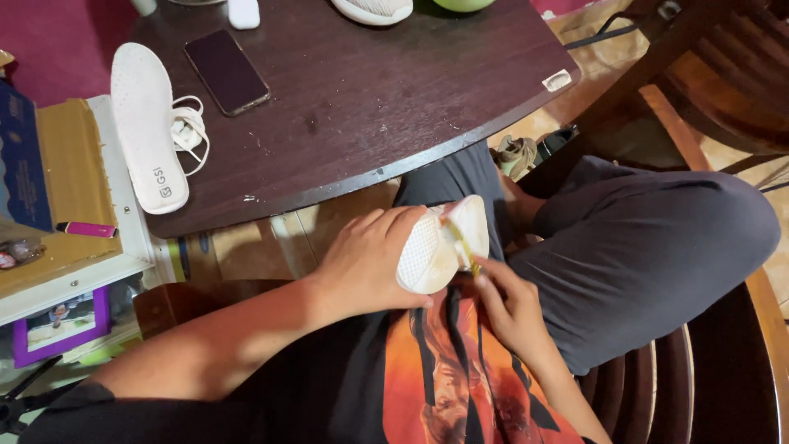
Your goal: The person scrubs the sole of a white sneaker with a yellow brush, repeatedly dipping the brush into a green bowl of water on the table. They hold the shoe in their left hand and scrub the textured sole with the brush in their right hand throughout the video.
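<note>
My left hand (366,259) wraps around a white mesh shoe (440,247) held over my lap, toe pointing toward me. The fingers of my right hand (509,308) touch the shoe's underside, where a yellowish strip shows along the sole edge. Whether the right fingers pinch anything there is hidden. I sit cross-legged in dark trousers on a wooden chair.
A dark round wooden table (370,99) stands ahead, bearing a white insole (148,123), a white lace (191,131) and a black phone (227,71). Another white shoe (374,10) lies at the far edge. A shelf with a pink marker (86,229) is at left.
</note>
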